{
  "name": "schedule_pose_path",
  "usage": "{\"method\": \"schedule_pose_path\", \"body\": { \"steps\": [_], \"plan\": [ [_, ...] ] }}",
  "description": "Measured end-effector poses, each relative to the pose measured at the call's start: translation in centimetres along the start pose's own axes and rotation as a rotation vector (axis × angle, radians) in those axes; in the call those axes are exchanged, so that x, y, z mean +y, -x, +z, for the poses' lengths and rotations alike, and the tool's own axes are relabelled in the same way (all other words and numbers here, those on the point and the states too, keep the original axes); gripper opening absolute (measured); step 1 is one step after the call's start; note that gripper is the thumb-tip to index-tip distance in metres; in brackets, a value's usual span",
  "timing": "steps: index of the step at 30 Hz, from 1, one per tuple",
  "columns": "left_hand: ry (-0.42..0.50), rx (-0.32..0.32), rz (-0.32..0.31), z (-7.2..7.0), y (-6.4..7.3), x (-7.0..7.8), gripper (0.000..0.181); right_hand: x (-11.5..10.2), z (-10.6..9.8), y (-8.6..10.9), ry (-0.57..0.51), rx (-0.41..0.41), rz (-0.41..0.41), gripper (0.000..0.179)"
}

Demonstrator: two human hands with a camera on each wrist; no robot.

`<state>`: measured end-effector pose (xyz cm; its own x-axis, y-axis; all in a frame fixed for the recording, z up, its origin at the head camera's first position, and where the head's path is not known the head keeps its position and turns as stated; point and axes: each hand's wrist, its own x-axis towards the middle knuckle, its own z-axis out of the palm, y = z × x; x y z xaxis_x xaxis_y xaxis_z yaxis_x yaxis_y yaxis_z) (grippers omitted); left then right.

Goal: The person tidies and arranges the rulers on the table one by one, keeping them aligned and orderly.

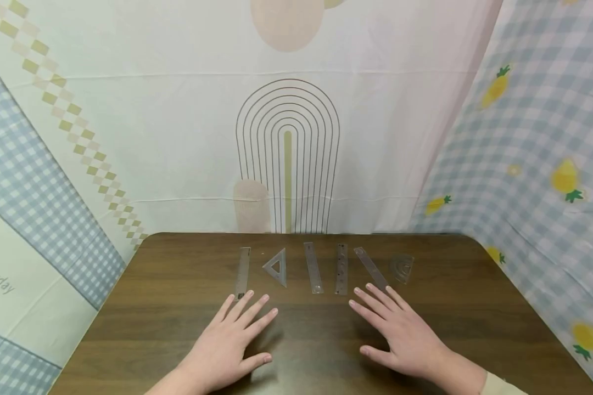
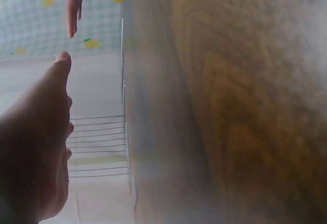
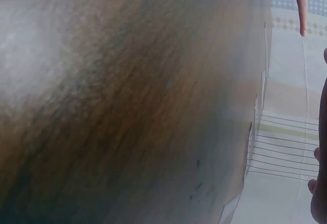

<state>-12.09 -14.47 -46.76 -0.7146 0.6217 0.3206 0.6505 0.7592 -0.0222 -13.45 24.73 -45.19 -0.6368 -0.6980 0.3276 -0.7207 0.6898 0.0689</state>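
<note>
My left hand (image 1: pixel 231 341) is held over the near left of the table, fingers spread and straight, holding nothing. Its fingertips point at the lower end of a clear ruler (image 1: pixel 244 271). Opposite it, my right hand (image 1: pixel 406 336) is spread the same way and also holds nothing. Those fingertips overlap the lower end of a slanted clear ruler (image 1: pixel 369 265). Between these rulers lie a clear triangular set square (image 1: pixel 283 263), a ruler (image 1: pixel 313 269) with a round hole end, and a ruler (image 1: pixel 342 269) with dark marks. A clear protractor (image 1: pixel 402 269) lies at the far right of the row.
The dark wood-grain table (image 1: pixel 178 307) has rounded far corners. Directly behind its far edge hangs a pale patterned cloth (image 1: pixel 188 142). Checked cloth (image 1: pixel 543 230) with pineapples hangs along the right side, and another checked cloth (image 1: pixel 44 164) along the left.
</note>
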Motion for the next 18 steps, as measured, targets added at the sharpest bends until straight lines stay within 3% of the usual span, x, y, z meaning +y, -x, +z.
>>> {"method": "schedule_pose_path", "body": {
  "steps": [11,18],
  "plan": [
    [0.017,-0.011,-0.048,-0.19,0.47,-0.15,0.077,-0.22,0.64,-0.73,-0.041,-0.007,-0.018,0.081],
    [0.039,-0.058,-0.077,-0.16,0.10,-0.09,0.077,-0.13,0.85,-0.98,-0.034,0.010,-0.024,0.076]
  ]
}}
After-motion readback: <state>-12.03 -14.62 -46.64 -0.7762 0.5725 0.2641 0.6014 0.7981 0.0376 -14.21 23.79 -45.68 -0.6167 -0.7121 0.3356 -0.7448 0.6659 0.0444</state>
